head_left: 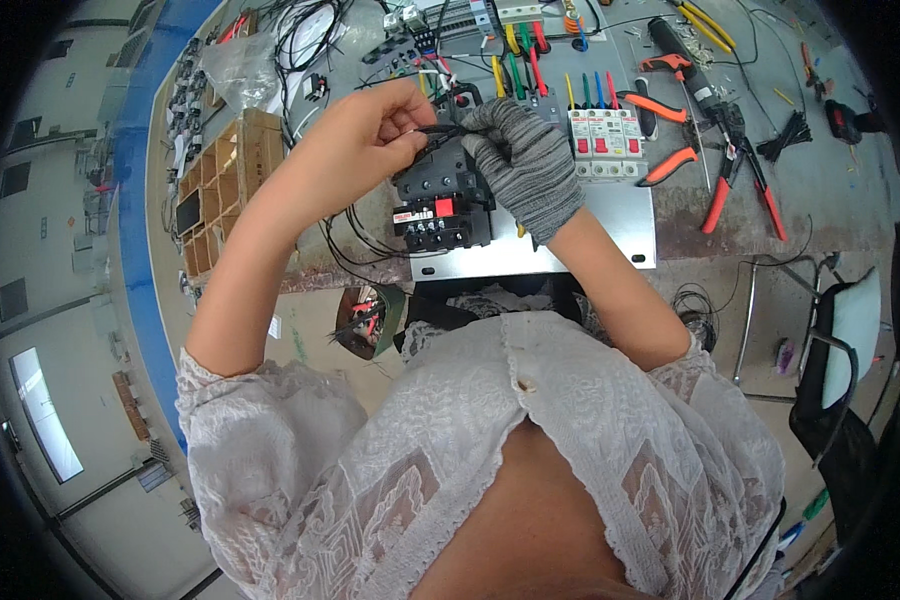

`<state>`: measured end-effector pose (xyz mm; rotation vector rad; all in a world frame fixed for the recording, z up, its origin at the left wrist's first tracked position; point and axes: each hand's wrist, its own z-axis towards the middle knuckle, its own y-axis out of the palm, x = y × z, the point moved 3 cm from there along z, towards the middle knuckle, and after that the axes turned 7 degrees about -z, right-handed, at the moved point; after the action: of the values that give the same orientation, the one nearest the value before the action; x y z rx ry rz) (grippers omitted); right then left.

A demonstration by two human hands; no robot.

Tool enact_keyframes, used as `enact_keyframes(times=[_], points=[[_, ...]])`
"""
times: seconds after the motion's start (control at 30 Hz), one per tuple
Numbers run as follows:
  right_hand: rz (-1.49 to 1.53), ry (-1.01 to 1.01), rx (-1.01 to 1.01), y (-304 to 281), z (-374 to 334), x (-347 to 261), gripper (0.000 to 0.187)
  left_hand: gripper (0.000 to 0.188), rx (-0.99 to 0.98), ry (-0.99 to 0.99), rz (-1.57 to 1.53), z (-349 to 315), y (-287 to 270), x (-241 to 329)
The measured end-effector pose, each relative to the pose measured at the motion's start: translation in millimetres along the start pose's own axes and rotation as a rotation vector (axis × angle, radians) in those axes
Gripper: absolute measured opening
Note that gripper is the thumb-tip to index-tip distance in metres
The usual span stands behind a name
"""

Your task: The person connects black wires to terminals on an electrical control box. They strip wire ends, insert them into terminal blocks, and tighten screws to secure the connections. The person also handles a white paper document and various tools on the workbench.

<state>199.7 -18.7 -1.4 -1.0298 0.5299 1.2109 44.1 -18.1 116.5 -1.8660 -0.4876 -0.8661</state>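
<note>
My two hands meet just above the black contactor (440, 195), which sits at the near left of the metal mounting plate (610, 215) on the worktop (830, 190). Left hand (365, 135), bare: fingers pressed together, pinching a thin black wire (438, 129) by its end. Right hand (520, 150), in a grey knit glove: fingers curled in, pinching the same wire from the other side, right over the contactor's top.

Risks, as I judge them: the wire end is short and could slip from the pinch; the glove dulls my feel, so a strand could go in crooked. Loose black wires (355, 235) loop off the contactor's left and could snag my left wrist.

Count, near to far: one contactor; one plate; three white breakers (602, 140) side by side; about three orange-handled pliers (740, 180) to the right; one bundle of black cable ties (785, 135); one wooden compartment box (225, 185) at left.
</note>
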Motion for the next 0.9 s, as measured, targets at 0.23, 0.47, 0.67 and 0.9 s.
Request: enact_keyframes(times=[0.23, 0.47, 0.67, 0.9], points=[[0.05, 0.029, -0.018, 0.9, 1.2, -2.0, 0.015, 0.009, -0.057, -0.079, -0.132, -1.7, -5.2, -0.8], [0.08, 0.093, -0.04, 1.2, 3.6, -4.0, 0.018, 0.009, -0.012, 0.069, 0.041, 7.7, -5.8, 1.7], [0.402, 0.316, -0.153, -2.4, 8.5, -4.3, 0.014, 0.006, 0.026, 0.078, 0.054, 6.9, -2.1, 12.2], [0.609, 0.466, -0.251, -4.0, 10.8, -5.7, 0.012, 0.006, 0.046, 0.156, 0.108, 10.2, 0.8, 2.6]])
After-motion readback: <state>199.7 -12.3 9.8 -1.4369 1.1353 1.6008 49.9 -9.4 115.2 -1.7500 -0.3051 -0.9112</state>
